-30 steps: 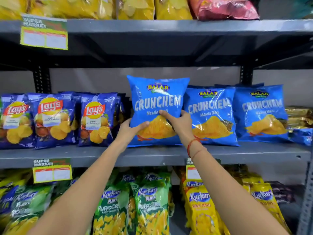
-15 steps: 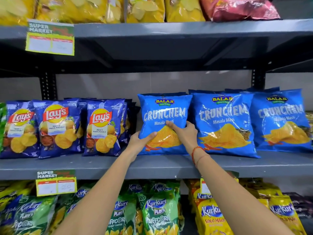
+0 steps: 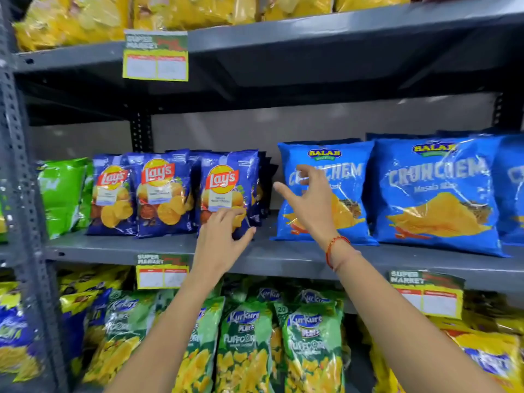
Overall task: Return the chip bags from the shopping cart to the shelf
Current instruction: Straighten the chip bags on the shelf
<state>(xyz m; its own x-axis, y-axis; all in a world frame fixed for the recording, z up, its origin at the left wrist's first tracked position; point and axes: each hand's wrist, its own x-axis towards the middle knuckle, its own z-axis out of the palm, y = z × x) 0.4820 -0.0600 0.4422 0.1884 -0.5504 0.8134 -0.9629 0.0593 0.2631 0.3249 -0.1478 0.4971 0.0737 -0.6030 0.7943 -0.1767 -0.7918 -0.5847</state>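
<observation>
Standing glossy crinkled Crunchem bag, grey metal shelf

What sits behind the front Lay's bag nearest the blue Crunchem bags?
Behind that Lay's bag, the dark blue edges of more bags show in a row toward the wall. Their fronts are covered, so their number and labels cannot be told.

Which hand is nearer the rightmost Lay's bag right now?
Left. The left hand lies against the lower front of the rightmost Lay's bag; the right hand is open to its right, in front of a blue Crunchem bag.
</observation>
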